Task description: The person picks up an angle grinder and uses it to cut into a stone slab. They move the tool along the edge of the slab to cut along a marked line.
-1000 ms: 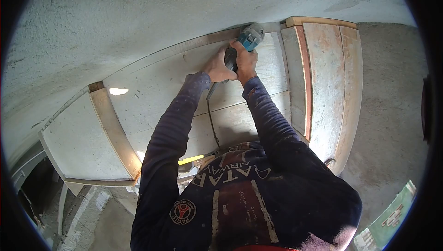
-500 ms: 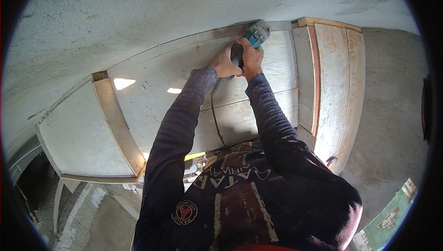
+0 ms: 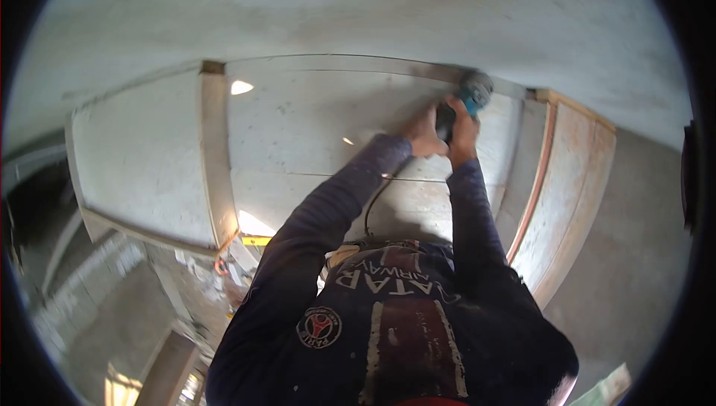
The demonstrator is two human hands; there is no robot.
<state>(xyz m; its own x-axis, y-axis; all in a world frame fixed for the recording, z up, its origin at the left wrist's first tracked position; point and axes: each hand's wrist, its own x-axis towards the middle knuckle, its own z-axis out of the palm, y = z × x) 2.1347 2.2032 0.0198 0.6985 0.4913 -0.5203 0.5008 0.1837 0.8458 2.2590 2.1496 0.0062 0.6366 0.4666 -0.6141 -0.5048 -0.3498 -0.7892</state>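
Both of my hands are wrapped around a teal and black power tool with a grey round head, which looks like an angle grinder. My left hand is closed on the rear of its dark body. Beside it, my right hand grips the body nearer the head. The head is up against the strip along the far edge of the pale board panel, where the panel meets the wall. A dark cord trails from the tool toward my body. The tool's underside is hidden.
A raised wooden box-like frame stands on the right, and a wooden batten crosses the panel on the left. The rough white wall closes off the far side. A yellow object and clutter lie lower left.
My hands have moved right with the grinder along the panel's far edge, closer to the right-hand wooden frame. The camera view has shifted too.
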